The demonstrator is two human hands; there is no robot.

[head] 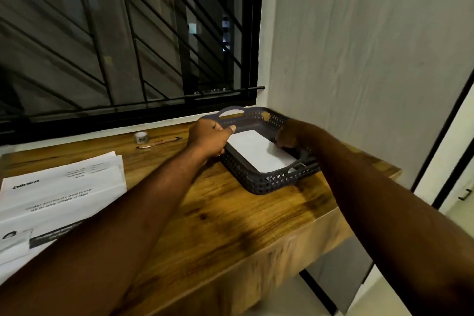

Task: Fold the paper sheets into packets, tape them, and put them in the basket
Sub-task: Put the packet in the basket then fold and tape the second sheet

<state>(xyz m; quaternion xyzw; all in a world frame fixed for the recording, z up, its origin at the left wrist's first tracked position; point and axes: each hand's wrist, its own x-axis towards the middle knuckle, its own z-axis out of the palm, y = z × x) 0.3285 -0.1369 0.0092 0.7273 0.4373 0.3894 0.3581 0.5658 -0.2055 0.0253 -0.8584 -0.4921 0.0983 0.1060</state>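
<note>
Head view, right of centre: your left hand (210, 137) curls round the left rim of the basket (256, 187). A white folded packet (259, 150) lies flat inside it. Your right hand (289, 136) meets the packet's right edge (too blurred to tell its grip). Paper sheets (61, 187) lie at lower left on the table (230, 213).

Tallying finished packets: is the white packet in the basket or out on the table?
In. The white packet lies flat on the floor of the basket, enclosed by its lattice walls.
</note>
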